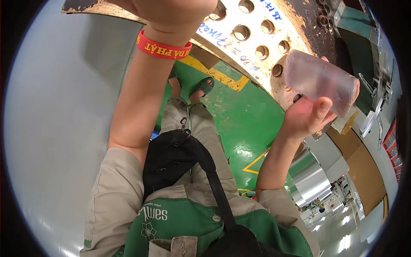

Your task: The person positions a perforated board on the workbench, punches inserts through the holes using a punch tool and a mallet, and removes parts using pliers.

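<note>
At the right, my right hand (310,115) is wrapped round a thick, clear, faintly purple cylinder-like block (317,79). My thumb lies at its near side, and the other fingers are mostly behind it. The block is tilted over the edge of a pale board (231,47) with several round holes and blue handwriting. At the top edge, my left hand (180,10) is above the board's left part. Its fingers are cut off by the frame, so any held thing is hidden. A red wristband (164,50) with yellow letters circles my left wrist.
Below the board is a green floor (239,124) with yellow lines. A grey surface (64,128) fills the left. Metal fittings (371,103), a brown cardboard sheet (364,171) and a shiny metal drum (310,177) are at the right. A black bag (171,156) hangs at my front.
</note>
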